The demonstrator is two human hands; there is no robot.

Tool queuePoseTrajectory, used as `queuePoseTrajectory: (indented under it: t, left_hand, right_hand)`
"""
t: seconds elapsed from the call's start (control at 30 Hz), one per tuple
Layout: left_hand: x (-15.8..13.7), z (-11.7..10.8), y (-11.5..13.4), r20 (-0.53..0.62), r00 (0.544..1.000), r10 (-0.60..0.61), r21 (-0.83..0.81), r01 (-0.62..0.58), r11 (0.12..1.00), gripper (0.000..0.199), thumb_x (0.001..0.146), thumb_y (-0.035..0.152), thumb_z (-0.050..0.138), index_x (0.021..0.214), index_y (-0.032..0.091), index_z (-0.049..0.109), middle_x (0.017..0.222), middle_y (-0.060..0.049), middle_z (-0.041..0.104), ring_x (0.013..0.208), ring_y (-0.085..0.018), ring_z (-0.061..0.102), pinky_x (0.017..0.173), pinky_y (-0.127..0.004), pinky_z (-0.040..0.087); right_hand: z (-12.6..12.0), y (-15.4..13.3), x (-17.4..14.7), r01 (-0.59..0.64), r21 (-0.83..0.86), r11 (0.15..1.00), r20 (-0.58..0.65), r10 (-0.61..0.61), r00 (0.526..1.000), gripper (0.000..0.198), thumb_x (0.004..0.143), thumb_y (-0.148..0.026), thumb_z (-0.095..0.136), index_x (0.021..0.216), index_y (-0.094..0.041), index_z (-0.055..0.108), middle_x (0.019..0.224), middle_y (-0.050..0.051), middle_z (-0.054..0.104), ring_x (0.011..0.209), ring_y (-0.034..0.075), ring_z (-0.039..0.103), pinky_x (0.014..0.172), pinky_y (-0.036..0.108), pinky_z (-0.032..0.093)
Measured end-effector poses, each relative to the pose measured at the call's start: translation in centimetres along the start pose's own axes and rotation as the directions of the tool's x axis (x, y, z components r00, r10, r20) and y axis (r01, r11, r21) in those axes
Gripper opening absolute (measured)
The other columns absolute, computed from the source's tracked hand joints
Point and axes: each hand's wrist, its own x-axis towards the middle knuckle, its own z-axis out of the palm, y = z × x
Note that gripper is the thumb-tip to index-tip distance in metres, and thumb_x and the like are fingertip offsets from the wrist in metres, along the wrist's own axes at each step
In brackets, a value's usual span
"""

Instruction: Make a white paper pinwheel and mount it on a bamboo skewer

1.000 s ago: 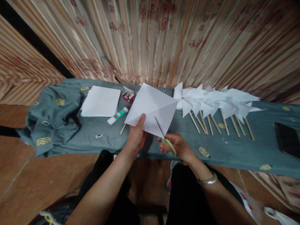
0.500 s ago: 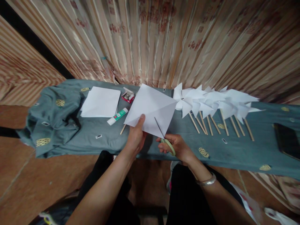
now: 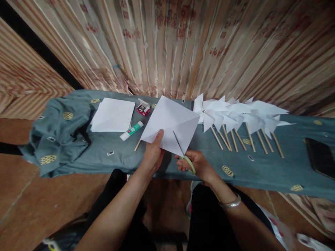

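Note:
A square white sheet of paper (image 3: 170,116) with diagonal creases is held over the cloth by my left hand (image 3: 154,155), its thumb on top near the lower left edge. My right hand (image 3: 197,164) grips scissors (image 3: 188,164) with pale green handles. One dark blade lies over the sheet, pointing from the near corner toward the middle; the other blade is hidden, seemingly under the paper. A wooden stick (image 3: 137,144) pokes out below the sheet's left corner.
Left of the sheet lie a stack of white paper (image 3: 113,115), a glue stick (image 3: 131,131) and an open red box of pins (image 3: 143,108). Several paper pinwheels (image 3: 235,113) on sticks overlap to the right. A dark phone (image 3: 320,157) rests at the far right on the grey-green cloth (image 3: 167,172).
The sheet and my left hand have shifted slightly to the right and toward me. The scissors stay at the near corner, with little visible change.

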Motion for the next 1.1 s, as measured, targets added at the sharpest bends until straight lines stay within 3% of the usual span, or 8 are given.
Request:
queuePoseTrajectory:
  t: [0.77,1.1]
  left_hand:
    - [-0.16,-0.04,0.19,-0.012,1.000,-0.005,0.002,0.005,1.000,0.033,0.082,0.016,0.070,0.114,0.020,0.065,0.101,-0.003,0.074,0.092,-0.016,0.070,0.088,-0.027,0.055]
    - [-0.37,0.27,0.22,-0.035,0.999,-0.027,-0.005,0.027,1.000,0.032,0.082,0.014,0.069,0.114,0.019,0.065,0.100,-0.002,0.074,0.082,-0.013,0.069,0.086,-0.026,0.055]
  right_hand:
    - [0.43,0.25,0.40,0.009,0.028,1.000,-0.020,-0.009,1.000,0.049,0.045,-0.052,0.090,0.070,-0.016,0.069,0.048,-0.003,0.063,0.041,0.008,0.050,0.043,0.022,0.037]
    - [0.13,0.67,0.44,0.041,0.017,0.999,-0.020,-0.041,0.999,0.046,0.047,-0.051,0.088,0.068,-0.015,0.069,0.049,-0.002,0.061,0.042,0.009,0.049,0.044,0.023,0.038]
